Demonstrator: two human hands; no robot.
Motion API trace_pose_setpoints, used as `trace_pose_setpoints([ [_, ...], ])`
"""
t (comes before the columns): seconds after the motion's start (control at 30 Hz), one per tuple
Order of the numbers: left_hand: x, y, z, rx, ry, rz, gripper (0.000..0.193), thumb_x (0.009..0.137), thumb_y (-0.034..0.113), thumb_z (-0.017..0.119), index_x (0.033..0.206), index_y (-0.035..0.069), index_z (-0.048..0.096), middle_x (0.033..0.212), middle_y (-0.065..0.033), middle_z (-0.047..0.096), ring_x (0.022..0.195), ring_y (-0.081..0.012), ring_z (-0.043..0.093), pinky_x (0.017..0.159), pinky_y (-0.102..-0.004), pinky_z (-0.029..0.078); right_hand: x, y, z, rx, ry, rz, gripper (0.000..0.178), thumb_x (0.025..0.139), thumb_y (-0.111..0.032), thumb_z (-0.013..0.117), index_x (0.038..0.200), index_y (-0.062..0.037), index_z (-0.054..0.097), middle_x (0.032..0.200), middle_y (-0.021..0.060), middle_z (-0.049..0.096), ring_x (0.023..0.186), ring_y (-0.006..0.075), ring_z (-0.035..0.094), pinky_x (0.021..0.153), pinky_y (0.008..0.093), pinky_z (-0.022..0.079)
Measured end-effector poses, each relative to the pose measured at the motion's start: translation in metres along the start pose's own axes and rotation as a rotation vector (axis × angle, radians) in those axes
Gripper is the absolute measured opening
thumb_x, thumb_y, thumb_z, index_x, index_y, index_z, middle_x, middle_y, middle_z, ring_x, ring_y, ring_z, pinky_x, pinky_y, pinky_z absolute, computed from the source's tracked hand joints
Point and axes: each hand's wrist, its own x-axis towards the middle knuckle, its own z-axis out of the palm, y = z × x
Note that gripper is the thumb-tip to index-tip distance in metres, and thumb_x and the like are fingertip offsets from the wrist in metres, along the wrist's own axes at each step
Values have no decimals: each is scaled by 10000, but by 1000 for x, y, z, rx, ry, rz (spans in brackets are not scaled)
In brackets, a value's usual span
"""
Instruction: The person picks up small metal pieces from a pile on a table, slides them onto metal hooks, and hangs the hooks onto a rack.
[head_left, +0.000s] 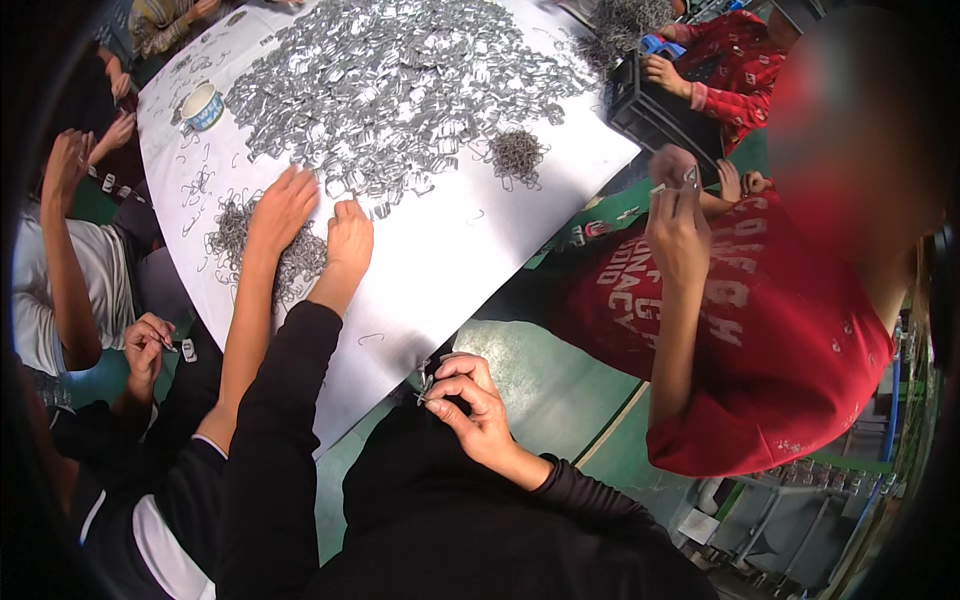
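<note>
My left hand (349, 245) reaches over the white tabletop (460, 270), its fingers bent down at the near edge of a large heap of small flat silver metal clips (370, 90). What its fingertips hold, if anything, is hidden. Just left of it, a co-worker's hand (283, 212) rests over a pile of bent wire hooks (235, 240). My right hand (472, 405) is above my lap, off the table's near edge. Its thumb and fingers pinch a small metal clip (424, 384), whose exact shape is too small to make out.
A second pile of wire hooks (517, 157) lies right of the heap, and a loose hook (371, 338) near the front edge. A round tub (202, 107) stands at the left. Right of me sits a person in red (760, 350); a black crate (660, 110) stands behind the table's right edge.
</note>
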Motion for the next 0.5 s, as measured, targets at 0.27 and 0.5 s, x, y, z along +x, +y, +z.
trace_pose_setpoints([
  [0.27, -2, -11, -2, -44, -44, -3, 152, 789, 67, 572, 896, -10, 648, 913, -112, 561, 854, -232, 558, 690, -309, 512, -10, -7, 6, -36, -12, -14, 78, 798, -69, 662, 848, -40, 611, 1016, 57, 475, 1033, 225, 462, 880, 334, 379],
  [0.5, -41, -24, -84, -930, 132, -148, 215, 745, 43, 649, 960, 51, 656, 907, -135, 631, 717, -206, 613, 622, -284, 524, -12, 0, 5, -21, 47, -21, 83, 778, -66, 658, 844, -41, 614, 974, 72, 504, 972, 233, 472, 848, 328, 381],
])
